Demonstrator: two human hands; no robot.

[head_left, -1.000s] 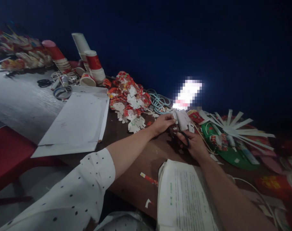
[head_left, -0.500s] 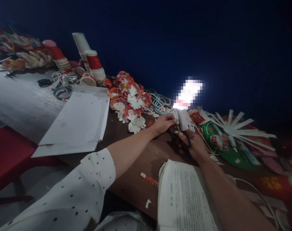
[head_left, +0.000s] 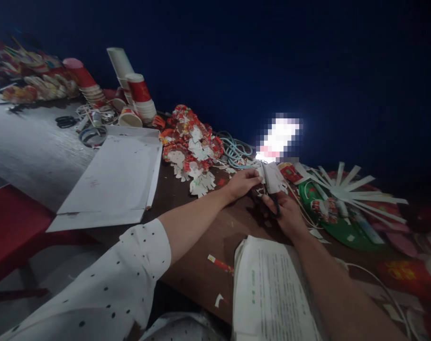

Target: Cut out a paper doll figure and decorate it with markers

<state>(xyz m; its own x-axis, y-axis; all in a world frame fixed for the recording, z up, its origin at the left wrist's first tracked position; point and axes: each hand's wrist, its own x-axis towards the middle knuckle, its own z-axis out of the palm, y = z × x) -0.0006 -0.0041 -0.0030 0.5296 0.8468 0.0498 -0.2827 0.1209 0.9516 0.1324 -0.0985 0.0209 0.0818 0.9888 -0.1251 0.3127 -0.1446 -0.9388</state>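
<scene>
The left hand (head_left: 243, 183) pinches white paper (head_left: 260, 171) between thumb and fingers. The right hand (head_left: 289, 213), at four o'clock from it, holds the scissors (head_left: 277, 203), fingers curled round the black handle, blades pointing toward eleven o'clock beside the paper; whether they touch it I cannot tell. All this is over the brown counter (head_left: 201, 232). From the left hand, a pile of red and white cut-outs (head_left: 190, 147) lies at ten o'clock, a pale blue cable (head_left: 236, 152) at twelve, and a white board (head_left: 108, 175) at nine. An open book (head_left: 272, 289) lies at six o'clock from the scissors, a green tray (head_left: 357, 240) at four.
</scene>
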